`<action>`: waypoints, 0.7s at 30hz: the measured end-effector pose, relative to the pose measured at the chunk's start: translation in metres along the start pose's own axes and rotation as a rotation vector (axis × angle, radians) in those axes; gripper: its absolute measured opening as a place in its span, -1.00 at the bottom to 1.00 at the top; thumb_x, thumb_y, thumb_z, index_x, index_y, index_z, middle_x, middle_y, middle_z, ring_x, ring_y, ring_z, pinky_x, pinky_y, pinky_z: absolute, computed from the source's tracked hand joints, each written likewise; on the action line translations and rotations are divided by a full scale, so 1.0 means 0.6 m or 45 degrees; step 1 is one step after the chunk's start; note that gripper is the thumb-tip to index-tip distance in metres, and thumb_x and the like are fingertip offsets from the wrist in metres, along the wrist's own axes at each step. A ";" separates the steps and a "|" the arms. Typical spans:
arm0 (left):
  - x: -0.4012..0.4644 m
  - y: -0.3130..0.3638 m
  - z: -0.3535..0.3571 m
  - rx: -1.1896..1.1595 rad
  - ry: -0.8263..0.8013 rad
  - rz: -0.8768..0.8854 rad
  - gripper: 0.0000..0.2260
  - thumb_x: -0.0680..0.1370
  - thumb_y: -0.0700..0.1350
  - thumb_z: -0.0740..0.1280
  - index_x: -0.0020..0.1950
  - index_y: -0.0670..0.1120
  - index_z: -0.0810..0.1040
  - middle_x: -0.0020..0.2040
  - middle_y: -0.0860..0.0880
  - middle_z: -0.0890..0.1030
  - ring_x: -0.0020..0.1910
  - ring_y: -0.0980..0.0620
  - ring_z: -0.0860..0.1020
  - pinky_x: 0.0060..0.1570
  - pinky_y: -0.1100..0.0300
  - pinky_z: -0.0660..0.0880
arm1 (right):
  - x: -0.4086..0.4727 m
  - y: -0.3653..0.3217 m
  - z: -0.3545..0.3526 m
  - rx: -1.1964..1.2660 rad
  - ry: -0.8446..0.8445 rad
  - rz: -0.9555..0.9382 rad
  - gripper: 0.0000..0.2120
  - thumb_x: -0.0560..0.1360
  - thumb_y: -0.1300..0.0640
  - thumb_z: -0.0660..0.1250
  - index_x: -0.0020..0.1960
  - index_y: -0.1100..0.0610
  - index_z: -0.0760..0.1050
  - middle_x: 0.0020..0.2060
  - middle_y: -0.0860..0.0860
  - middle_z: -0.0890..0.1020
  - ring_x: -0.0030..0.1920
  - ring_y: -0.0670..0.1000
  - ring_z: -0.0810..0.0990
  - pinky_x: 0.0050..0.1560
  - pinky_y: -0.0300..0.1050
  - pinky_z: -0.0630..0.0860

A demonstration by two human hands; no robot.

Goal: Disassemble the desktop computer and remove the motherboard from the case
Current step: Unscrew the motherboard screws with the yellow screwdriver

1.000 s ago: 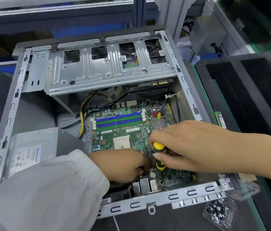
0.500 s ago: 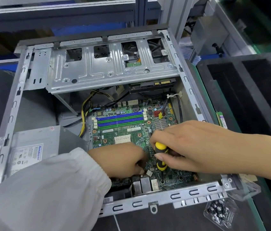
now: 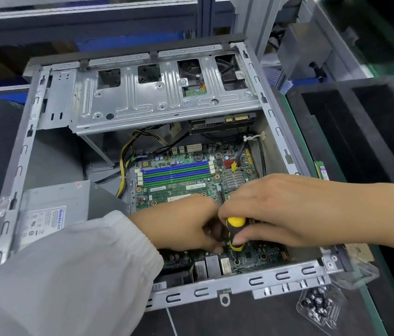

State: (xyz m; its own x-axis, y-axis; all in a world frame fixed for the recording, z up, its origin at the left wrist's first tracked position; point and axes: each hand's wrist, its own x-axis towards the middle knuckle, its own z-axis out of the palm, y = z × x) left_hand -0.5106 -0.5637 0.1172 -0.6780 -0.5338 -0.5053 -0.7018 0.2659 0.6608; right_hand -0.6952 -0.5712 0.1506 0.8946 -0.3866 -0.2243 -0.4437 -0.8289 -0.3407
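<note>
Motherboard (image 3: 179, 187) green, blue-green slots — seated in case (image 3: 239, 288)

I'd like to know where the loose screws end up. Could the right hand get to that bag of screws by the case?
Probably yes. The bag lies in the open just outside the case, below the right hand, nothing between them. But that hand holds the screwdriver.

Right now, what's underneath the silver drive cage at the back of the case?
Under the drive cage a hard drive's connector edge and yellow-black cables show above the motherboard. The cage hides whatever lies deeper.
</note>
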 end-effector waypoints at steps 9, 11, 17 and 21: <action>-0.016 0.017 -0.013 -0.679 -0.040 0.287 -0.90 0.44 -0.36 0.44 -0.08 -0.25 0.61 -0.20 -0.14 0.60 -0.19 0.01 0.51 -0.08 0.14 0.45 | -0.005 0.001 -0.004 0.133 0.001 -0.112 -0.82 0.56 -0.17 0.13 -0.03 -0.08 0.35 -0.23 -0.17 0.44 -0.27 -0.13 0.40 -0.28 -0.23 0.39; -0.018 0.017 -0.006 -0.678 0.006 0.263 -0.91 0.43 -0.36 0.44 -0.09 -0.29 0.62 -0.21 -0.12 0.61 -0.19 0.02 0.52 -0.10 0.17 0.47 | -0.013 -0.007 -0.012 0.172 0.000 -0.117 -0.78 0.56 -0.19 0.11 0.03 -0.06 0.37 -0.21 -0.17 0.44 -0.25 -0.14 0.41 -0.25 -0.23 0.39; -0.025 0.021 0.001 -0.642 0.090 0.258 -0.94 0.42 -0.31 0.47 -0.13 -0.26 0.64 -0.26 -0.15 0.63 -0.28 0.04 0.48 -0.20 0.11 0.43 | -0.023 -0.036 -0.019 0.127 0.138 0.042 -0.64 0.45 -0.32 0.11 -0.16 -0.14 -0.01 -0.42 -0.15 0.28 -0.41 -0.07 0.33 -0.42 -0.25 0.31; -0.024 0.024 0.003 -0.620 0.112 0.273 -0.86 0.42 -0.31 0.47 -0.04 -0.29 0.64 -0.22 -0.08 0.62 -0.23 0.01 0.50 -0.09 -0.05 0.50 | -0.023 -0.037 -0.025 0.049 0.192 -0.050 -0.73 0.53 -0.18 0.14 -0.10 -0.06 0.11 -0.40 -0.16 0.30 -0.45 -0.08 0.28 -0.47 -0.30 0.19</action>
State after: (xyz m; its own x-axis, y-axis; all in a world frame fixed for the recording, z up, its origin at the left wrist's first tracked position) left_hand -0.5114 -0.5509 0.1333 -0.7593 -0.5794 -0.2963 -0.3530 -0.0158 0.9355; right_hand -0.6968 -0.5537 0.1746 0.9079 -0.4130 -0.0719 -0.4076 -0.8295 -0.3818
